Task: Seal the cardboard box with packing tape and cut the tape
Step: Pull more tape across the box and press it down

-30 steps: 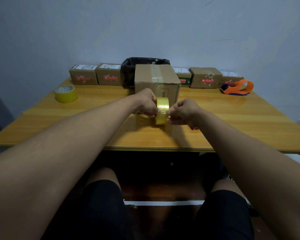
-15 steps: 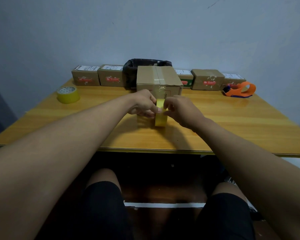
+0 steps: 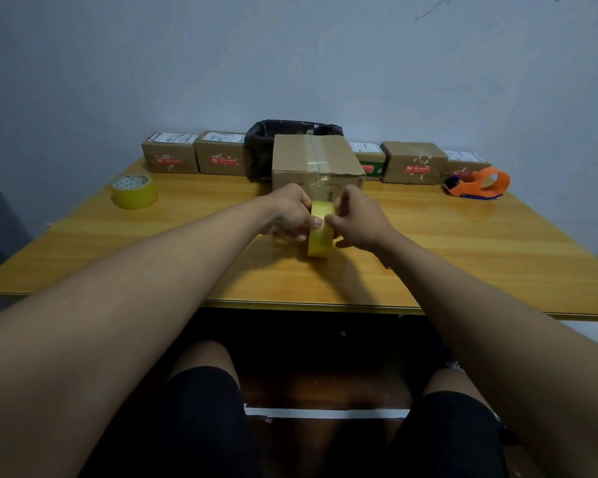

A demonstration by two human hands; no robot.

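A brown cardboard box [image 3: 313, 160] stands in the middle of the table, with clear tape along its top seam and down its front. Just in front of it a yellow roll of packing tape [image 3: 321, 232] stands on edge. My left hand [image 3: 287, 213] grips the roll from its left side. My right hand [image 3: 356, 219] pinches the roll's top rim from the right, fingertips close to my left thumb. The box's lower front face is hidden behind both hands.
On the wooden table [image 3: 463, 243], a second yellow tape roll [image 3: 134, 191] lies at the far left. An orange tape dispenser [image 3: 479, 183] sits at the far right. Several small labelled boxes [image 3: 170, 157] and a black bag [image 3: 283, 132] line the wall.
My right hand moved left from beside the roll onto its top rim. Both hands and the roll now sit closer to the box.
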